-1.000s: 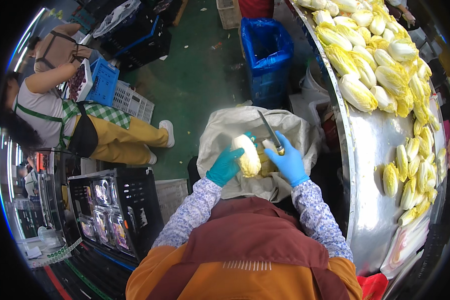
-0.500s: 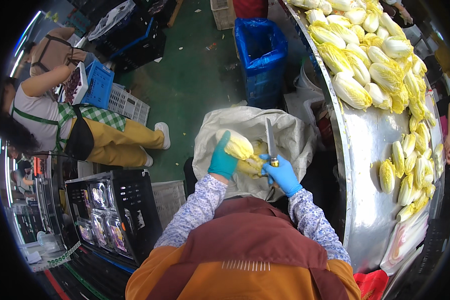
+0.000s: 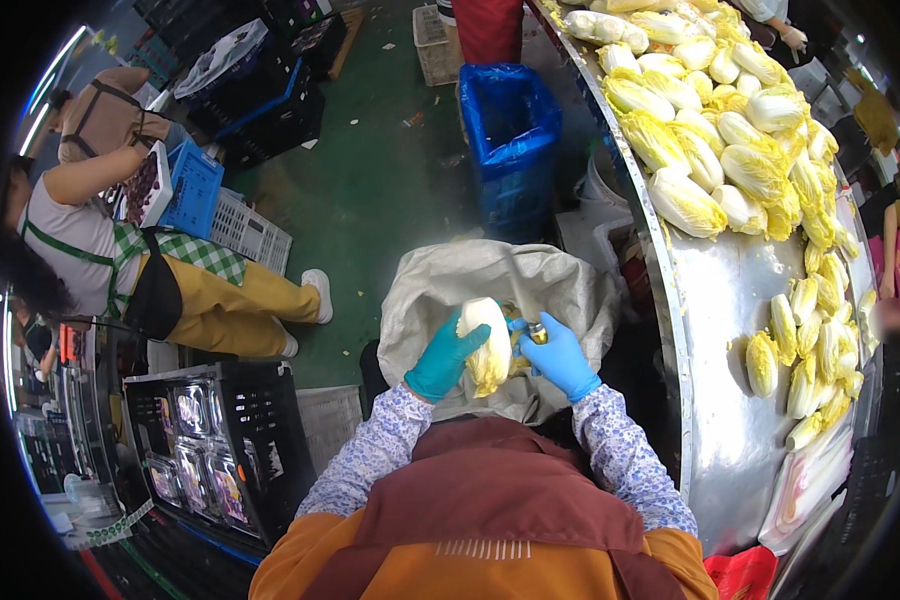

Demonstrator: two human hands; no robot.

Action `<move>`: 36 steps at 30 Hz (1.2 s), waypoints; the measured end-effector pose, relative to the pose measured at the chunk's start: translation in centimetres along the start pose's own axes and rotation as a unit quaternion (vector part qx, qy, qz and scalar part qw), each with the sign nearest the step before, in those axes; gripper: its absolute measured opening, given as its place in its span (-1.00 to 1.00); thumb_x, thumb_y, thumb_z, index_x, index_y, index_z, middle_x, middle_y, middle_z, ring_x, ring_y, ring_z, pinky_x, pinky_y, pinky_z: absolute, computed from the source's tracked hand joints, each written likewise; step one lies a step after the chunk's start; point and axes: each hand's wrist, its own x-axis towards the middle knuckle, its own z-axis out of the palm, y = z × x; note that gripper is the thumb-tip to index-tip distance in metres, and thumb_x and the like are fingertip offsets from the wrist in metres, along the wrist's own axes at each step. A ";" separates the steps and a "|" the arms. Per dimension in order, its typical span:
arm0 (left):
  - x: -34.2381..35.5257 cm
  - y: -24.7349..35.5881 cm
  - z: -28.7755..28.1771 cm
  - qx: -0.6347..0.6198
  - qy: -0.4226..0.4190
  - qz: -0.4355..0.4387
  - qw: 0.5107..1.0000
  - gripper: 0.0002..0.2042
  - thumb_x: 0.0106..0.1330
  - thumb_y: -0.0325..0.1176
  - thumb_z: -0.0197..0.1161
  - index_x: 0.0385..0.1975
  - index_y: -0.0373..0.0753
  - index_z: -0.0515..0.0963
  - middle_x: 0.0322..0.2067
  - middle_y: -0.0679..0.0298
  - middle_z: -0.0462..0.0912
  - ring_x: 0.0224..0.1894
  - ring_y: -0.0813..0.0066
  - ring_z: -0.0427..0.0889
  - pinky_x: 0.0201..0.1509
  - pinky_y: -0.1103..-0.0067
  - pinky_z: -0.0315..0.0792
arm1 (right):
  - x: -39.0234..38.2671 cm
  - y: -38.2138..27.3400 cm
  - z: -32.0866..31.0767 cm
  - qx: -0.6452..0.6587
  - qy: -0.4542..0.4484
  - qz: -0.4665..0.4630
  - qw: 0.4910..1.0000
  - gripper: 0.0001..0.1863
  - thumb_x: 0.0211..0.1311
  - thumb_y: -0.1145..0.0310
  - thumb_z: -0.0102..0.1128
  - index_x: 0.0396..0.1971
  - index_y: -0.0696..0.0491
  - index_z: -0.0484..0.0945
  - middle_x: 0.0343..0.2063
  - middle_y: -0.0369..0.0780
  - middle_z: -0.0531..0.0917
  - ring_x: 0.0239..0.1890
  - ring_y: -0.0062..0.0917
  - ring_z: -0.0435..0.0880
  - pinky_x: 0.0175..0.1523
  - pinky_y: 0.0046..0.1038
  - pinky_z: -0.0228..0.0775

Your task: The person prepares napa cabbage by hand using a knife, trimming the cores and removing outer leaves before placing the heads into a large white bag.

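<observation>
In a green glove, my left hand [image 3: 444, 360] is closed around a napa cabbage [image 3: 487, 347], its white base up and its yellow leaf tips down toward me. My right hand [image 3: 561, 357], gloved in blue, grips the handle of a knife [image 3: 522, 285] whose blade points up and away, slightly blurred. The right fingers are close beside the cabbage; whether they touch it I cannot tell. Both hands are above the open mouth of a large white woven sack [image 3: 410, 292], where yellow leaf pieces show partly behind the cabbage.
On my right runs a metal table [image 3: 715, 450] with many napa cabbages [image 3: 745, 150] piled at its far end. Beyond the sack stands a bin lined with blue plastic [image 3: 510, 135]. A black crate [image 3: 255, 425] of clear packs is at left, near a person [image 3: 200, 290] holding a tray.
The cabbage has turned from lying slantwise to nearly upright, base up, and come toward me. My left hand has shifted slightly down and right. The knife has tilted left.
</observation>
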 end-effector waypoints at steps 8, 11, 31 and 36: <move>0.3 0.0 0.9 0.075 0.029 0.048 0.996 -0.48 0.25 -0.36 0.27 0.19 -0.29 0.28 0.00 0.26 0.48 0.02 0.51 0.47 0.10 0.59 0.38 | 0.3 0.4 1.7 -0.169 0.020 -0.123 0.978 -0.49 0.10 0.24 0.33 -0.01 0.17 0.41 -0.25 -0.14 0.61 -0.24 -0.52 0.60 -0.14 -0.52 0.47; -0.1 -0.1 1.3 0.067 0.050 0.044 0.996 -0.47 0.22 -0.35 0.30 0.17 -0.30 0.29 -0.04 0.22 0.49 -0.02 0.50 0.49 0.06 0.60 0.39 | 0.2 0.1 1.5 -0.178 0.017 -0.078 0.981 -0.50 0.07 0.18 0.34 -0.08 0.17 0.41 -0.32 -0.09 0.61 -0.29 -0.41 0.62 -0.19 -0.44 0.46; -0.8 1.6 -1.1 -0.269 -0.053 -0.049 0.961 -0.34 0.29 -0.07 0.16 0.26 -0.36 0.15 0.07 0.05 0.44 0.08 0.18 0.49 0.15 0.22 0.41 | 1.8 5.1 -1.8 -0.247 0.137 -0.100 0.954 -0.49 0.04 0.12 0.36 -0.10 0.13 0.44 -0.31 -0.04 0.63 -0.25 -0.22 0.64 -0.15 -0.30 0.46; 1.2 0.6 -0.6 -0.332 0.026 -0.056 0.941 -0.44 0.30 -0.09 0.14 0.18 -0.34 0.28 -0.10 0.12 0.54 -0.05 0.24 0.57 0.06 0.29 0.48 | -0.7 1.7 0.9 0.077 -0.024 0.063 0.995 -0.54 0.13 0.16 0.30 -0.06 0.15 0.52 -0.39 -0.24 0.64 -0.54 -0.64 0.54 -0.45 -0.58 0.37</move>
